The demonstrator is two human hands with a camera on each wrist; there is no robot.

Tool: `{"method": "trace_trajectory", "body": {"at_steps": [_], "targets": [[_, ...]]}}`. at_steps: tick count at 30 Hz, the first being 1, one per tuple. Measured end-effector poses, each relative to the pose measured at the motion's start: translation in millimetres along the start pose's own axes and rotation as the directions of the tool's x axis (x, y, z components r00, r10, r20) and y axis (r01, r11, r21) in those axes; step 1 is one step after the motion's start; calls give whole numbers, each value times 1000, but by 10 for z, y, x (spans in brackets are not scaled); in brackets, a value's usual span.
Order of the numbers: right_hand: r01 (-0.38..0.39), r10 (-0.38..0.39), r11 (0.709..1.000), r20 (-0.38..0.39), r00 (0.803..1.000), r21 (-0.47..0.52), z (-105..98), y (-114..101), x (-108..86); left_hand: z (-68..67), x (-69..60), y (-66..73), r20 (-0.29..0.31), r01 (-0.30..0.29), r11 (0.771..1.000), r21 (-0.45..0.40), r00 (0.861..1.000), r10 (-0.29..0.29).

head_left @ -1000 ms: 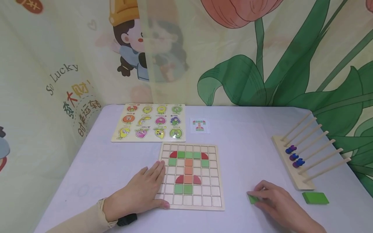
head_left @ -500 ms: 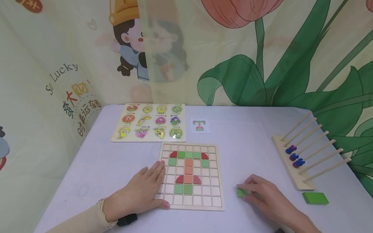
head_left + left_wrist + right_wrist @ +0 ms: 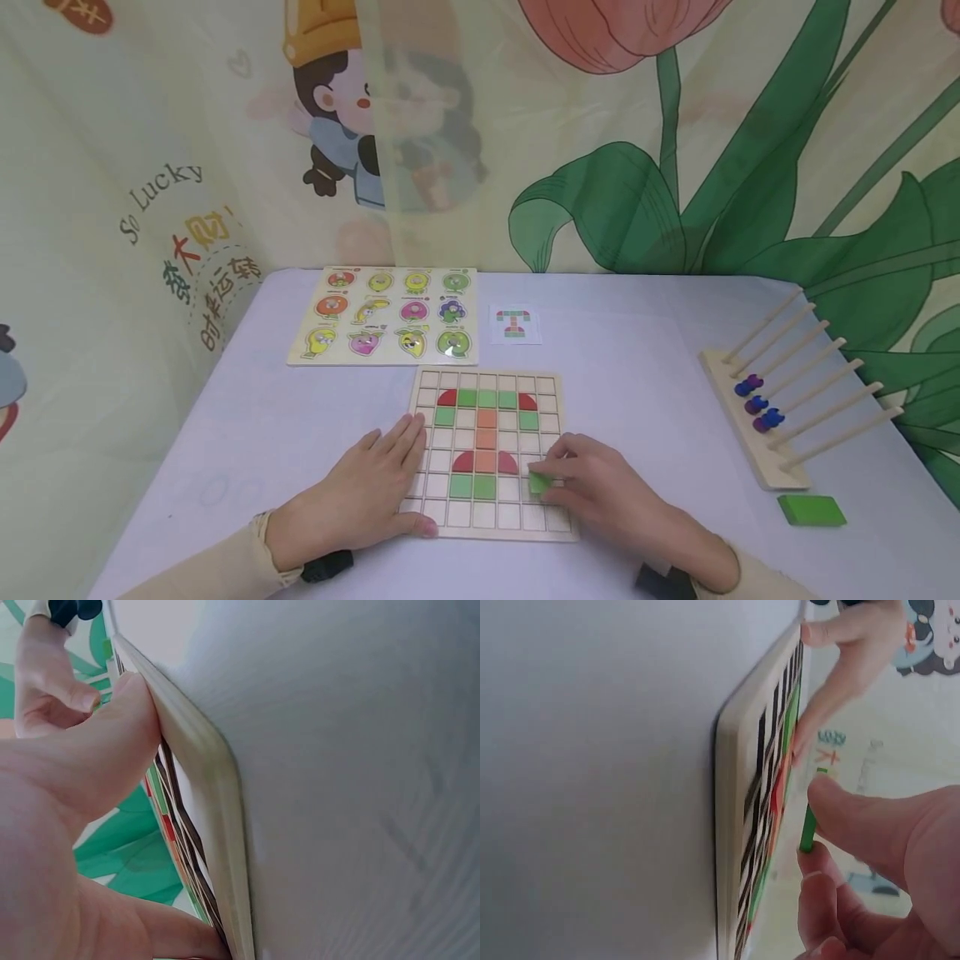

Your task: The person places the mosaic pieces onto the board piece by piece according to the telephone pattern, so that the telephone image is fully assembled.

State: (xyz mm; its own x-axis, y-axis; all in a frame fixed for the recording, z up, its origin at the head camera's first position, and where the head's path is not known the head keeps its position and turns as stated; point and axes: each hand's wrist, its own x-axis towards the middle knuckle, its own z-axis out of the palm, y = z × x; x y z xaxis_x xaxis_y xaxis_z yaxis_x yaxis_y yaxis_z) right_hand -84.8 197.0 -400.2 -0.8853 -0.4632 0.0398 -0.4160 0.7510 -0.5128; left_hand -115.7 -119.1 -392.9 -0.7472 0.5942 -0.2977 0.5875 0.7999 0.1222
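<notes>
A wooden grid board point(image 3: 521, 517) lies on the table with red quarter-round, green square and orange square tiles set in its cells. My left hand point(image 3: 360, 483) rests flat along the board's left edge, fingers straight, thumb at the near left corner. Over the right part of the board, my right hand point(image 3: 607, 492) pinches a green square tile point(image 3: 538, 483) between thumb and fingers. In the right wrist view that green tile point(image 3: 808, 821) is held edge-on, apart from the board's surface. The cell right of the two lower green tiles point(image 3: 483, 487) holds no tile.
A small pattern card point(image 3: 514, 324) lies behind the board, beside a fruit puzzle board point(image 3: 390, 354). To the right stands a wooden peg rack point(image 3: 757, 433) with several blue and purple beads. A green block point(image 3: 812, 510) lies in front of the rack.
My right hand has carried the green tile leftward from the bare table to above the board's right part. The left hand has stayed in place.
</notes>
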Motion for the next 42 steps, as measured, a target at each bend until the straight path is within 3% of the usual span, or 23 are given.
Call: {"method": "trace_trajectory", "body": {"at_steps": [5,18,42], "targets": [[-5,4,999,37,999,35,117,-94,142,-5,-2,1,3,4,1000,-6,1000,-4],[82,-80,996,104,991,-22,185,-215,264,3,7,5,7,4,1000,3,1000,-4],[66,-61,996,92,994,-54,168,-198,309,-1,13,3,6,-1,1000,13,1000,1]]}}
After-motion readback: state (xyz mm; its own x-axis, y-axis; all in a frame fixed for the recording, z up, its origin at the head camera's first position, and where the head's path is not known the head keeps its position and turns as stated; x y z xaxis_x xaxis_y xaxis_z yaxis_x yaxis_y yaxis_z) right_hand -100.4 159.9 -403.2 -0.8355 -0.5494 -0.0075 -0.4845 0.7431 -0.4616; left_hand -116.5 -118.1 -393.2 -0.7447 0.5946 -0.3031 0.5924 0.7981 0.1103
